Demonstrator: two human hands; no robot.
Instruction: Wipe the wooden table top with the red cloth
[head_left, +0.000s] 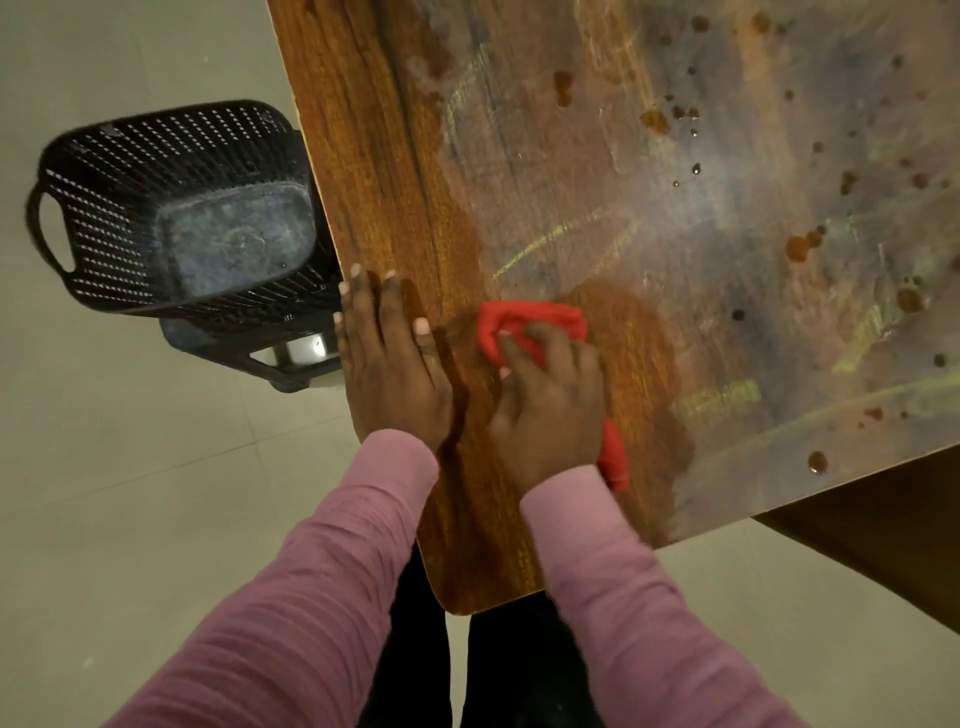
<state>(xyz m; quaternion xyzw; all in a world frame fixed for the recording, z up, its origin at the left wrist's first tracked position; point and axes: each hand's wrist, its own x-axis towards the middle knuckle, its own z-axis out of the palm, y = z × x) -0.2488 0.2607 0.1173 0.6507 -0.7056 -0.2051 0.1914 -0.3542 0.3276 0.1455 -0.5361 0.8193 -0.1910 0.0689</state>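
Observation:
The wooden table top (571, 156) fills the upper right, with chalky smears and brown droplets over most of it and a clean dark strip along its left side. My right hand (545, 405) presses the bunched red cloth (524, 319) onto the wood near the table's near corner; a tail of cloth shows by my wrist. My left hand (389, 358) lies flat on the table's left edge, fingers spread, holding nothing.
A black perforated plastic basket (104, 208) stands on a dark stool (270, 358) just left of the table edge. Grey tiled floor (130, 467) lies to the left and below. The table's rounded near corner (467, 597) is by my legs.

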